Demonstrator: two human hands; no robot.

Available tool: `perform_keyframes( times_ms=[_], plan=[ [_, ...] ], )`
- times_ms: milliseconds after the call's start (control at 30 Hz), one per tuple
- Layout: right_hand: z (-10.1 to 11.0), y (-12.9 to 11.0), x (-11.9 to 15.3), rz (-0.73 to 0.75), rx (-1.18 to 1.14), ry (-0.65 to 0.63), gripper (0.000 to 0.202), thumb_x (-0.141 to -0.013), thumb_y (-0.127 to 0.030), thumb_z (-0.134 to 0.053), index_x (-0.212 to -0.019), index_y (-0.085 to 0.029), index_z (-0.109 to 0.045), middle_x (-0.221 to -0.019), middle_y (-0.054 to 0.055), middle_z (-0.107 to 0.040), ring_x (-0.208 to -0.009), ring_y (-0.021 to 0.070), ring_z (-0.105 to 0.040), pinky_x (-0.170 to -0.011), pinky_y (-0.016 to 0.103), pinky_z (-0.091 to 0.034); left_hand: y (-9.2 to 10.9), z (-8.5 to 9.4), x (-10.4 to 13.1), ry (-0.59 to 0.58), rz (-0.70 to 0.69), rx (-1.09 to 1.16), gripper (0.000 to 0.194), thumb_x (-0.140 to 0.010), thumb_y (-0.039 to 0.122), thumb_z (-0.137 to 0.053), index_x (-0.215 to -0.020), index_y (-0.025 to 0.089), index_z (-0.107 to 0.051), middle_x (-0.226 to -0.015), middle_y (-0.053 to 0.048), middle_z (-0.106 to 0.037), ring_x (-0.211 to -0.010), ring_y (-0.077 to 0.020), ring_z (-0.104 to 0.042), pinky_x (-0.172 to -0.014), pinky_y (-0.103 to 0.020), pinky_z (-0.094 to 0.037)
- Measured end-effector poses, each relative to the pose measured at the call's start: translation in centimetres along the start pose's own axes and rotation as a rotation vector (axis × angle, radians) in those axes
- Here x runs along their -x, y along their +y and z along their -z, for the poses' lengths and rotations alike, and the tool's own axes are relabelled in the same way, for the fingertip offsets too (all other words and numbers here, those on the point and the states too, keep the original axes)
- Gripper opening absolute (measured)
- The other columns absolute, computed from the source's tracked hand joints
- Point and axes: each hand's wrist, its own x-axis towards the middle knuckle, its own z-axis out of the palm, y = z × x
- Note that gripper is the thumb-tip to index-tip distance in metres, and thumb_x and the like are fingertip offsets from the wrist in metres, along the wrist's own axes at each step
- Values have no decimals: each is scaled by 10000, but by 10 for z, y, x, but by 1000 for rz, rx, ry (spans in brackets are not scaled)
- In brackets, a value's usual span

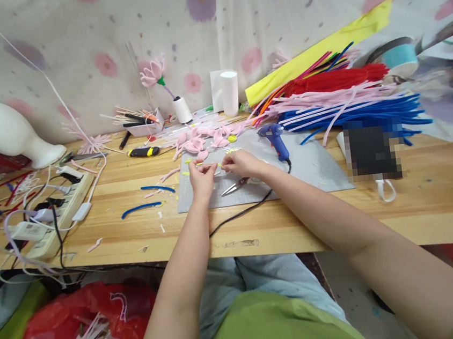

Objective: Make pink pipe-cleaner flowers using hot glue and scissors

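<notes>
Over the grey cutting mat (316, 173), my left hand (203, 180) and my right hand (244, 166) are close together, fingertips pinched and nearly meeting. Between them shows a short yellow pipe-cleaner piece (220, 165), small and partly hidden by the fingers. Several similar yellow bits lie beside my left hand. Just beyond my fingers are pink pipe-cleaner petals (195, 145) in a loose pile. Scissors (232, 188) with pointed blades lie under my right hand, their handles partly covered by it. A blue glue gun (275, 141) rests on the mat to the right.
Blue pipe-cleaner pieces (141, 208) and a yellow-black utility knife (144, 152) lie left of the mat. A power strip (64, 208) with tangled cables is further left. Bundled blue pipe cleaners (366, 114) are at right. A black cord (239, 212) crosses the mat's front edge.
</notes>
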Motion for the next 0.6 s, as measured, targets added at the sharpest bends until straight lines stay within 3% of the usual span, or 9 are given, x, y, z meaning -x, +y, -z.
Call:
perform_keyframes(
  times_ms=[100,233,433,600],
  plan=[
    [1,0,0,3,3,17,174,-810,-277,-537,-847,-177,-675,-810,23,-697,-678,107,-561,-592,205,-336,1,1,0,-2,-10,-38,402,-648,216,-690,-933,207,-407,-692,22,-641,-657,-110,-604,-689,-248,-434],
    [3,1,0,1,77,12,190,-806,-288,-542,-876,-185,-686,-841,32,-699,-698,118,-561,-593,214,-332,3,3,1,-23,-149,-163,395,-662,233,-680,-977,218,-441,-854,-18,-664,-754,-124,-586,-666,-247,-422],
    [7,0,0,-1,135,-2,209,-806,-273,-526,-897,-199,-699,-862,35,-707,-724,130,-578,-596,222,-335,3,5,4,-158,-271,-388,389,-657,141,-657,-1002,254,-517,-789,2,-664,-840,-174,-577,-835,-329,-400],
    [6,2,-2,12,174,-13,208,-791,-281,-541,-893,-210,-708,-852,39,-711,-728,147,-591,-590,234,-338,4,5,4,-183,-348,-447,517,-638,96,-655,-1101,267,-498,-913,-16,-663,-979,-206,-547,-930,-362,-369]
  ],
)
